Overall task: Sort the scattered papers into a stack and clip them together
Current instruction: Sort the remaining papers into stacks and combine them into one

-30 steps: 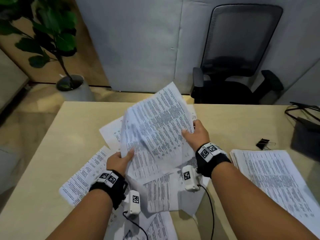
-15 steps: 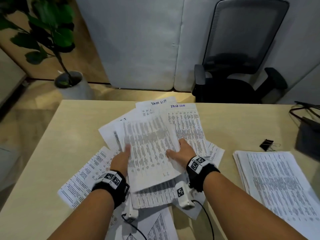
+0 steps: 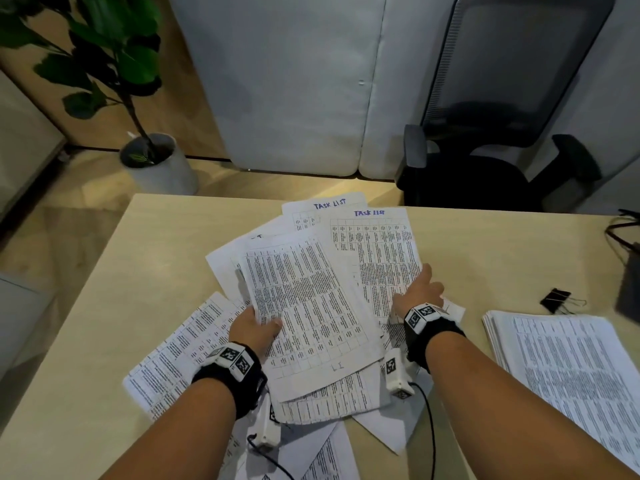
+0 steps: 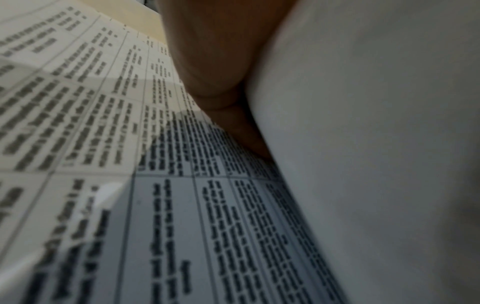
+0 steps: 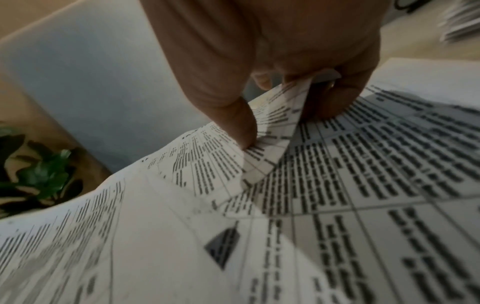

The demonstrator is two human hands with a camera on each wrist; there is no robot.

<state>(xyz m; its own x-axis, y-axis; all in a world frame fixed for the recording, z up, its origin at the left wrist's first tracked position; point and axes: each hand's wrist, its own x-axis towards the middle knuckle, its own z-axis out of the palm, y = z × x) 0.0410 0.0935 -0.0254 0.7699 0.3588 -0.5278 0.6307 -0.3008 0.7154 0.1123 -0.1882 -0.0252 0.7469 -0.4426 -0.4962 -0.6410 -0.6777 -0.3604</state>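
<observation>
Printed sheets (image 3: 377,258) lie fanned and overlapping in the middle of the table (image 3: 131,278). A held bundle of sheets (image 3: 311,306) rests on top of them. My left hand (image 3: 258,327) grips its left edge, thumb on top and fingers beneath; in the left wrist view the fingers (image 4: 221,82) lie against the white underside. My right hand (image 3: 420,289) is at the pile's right side, and in the right wrist view thumb and fingers pinch a curled sheet edge (image 5: 275,131). A black binder clip (image 3: 557,301) lies on the table well to the right of that hand.
A squared stack of printed papers (image 3: 571,375) sits at the table's right, just below the clip. A dark object with cables (image 3: 628,268) is at the far right edge. Beyond the table stand an office chair (image 3: 485,161) and a potted plant (image 3: 152,161).
The bundle, held up and tilted a second ago, has come down flat onto the pile. My right hand has shifted right to the edge of another sheet.
</observation>
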